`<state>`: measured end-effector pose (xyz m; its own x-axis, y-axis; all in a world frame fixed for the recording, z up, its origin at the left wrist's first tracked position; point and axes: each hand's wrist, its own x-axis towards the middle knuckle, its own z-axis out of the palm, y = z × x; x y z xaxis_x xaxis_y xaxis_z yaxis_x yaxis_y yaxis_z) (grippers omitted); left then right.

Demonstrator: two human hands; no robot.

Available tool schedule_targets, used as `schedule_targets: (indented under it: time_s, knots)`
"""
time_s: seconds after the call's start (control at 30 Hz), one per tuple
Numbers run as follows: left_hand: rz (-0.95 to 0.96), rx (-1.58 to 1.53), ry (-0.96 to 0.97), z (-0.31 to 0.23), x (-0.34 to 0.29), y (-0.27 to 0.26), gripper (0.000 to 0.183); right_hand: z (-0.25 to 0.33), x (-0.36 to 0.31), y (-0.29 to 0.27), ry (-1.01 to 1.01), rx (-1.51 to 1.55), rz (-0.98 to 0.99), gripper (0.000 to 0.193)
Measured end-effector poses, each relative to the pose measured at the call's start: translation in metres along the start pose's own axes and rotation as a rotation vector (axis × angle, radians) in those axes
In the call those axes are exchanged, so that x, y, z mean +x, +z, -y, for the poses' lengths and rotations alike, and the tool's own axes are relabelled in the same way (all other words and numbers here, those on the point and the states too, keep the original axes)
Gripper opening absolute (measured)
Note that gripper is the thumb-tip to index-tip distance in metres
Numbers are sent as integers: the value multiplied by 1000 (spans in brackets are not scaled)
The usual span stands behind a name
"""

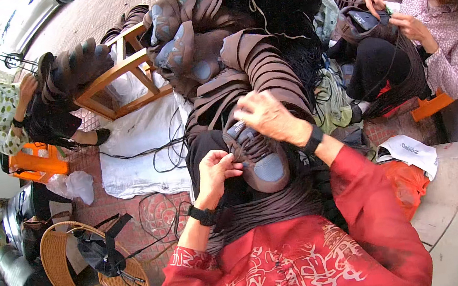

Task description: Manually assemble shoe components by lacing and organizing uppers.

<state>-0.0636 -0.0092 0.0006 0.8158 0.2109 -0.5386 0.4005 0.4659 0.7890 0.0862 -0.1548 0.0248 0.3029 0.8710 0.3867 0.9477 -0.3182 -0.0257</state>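
A brown shoe upper [270, 171] with a pale blue-grey toe patch rests on my lap, toe toward me, dark lace criss-crossed over its front. At its left edge my left hand [217, 171] is closed, thumb and fingertips pressed together; what they pinch is too small to name. Over the upper's far end is my right hand [272, 116], blurred by motion, its fingers bent and their grip unclear. A row of nested brown shoe uppers [271, 71] extends away behind it. Across my lap lies a thick bundle of brown laces [274, 210].
More uppers [173, 45] are piled beside a wooden stool [116, 100] lying on its side. A person [3, 117] sits far left; another [444, 40] at right handles an upper. A wicker chair [56, 257] stands lower left, an orange bag [407, 184] at right.
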Motion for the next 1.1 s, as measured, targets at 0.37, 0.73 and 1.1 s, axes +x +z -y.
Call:
schedule_targets:
  time_s: [0.37,0.73,1.1]
  knots:
    - [64,-428,-159,10,12,5,14,-4,5,16,-42,24,-76,10]
    - [-4,-830,-252,10,19,5,20,14,1,6,130,511,59,13]
    - [-9,-621,-226,-2,-10,-15,17,-34,3,4,945,1495,50,11]
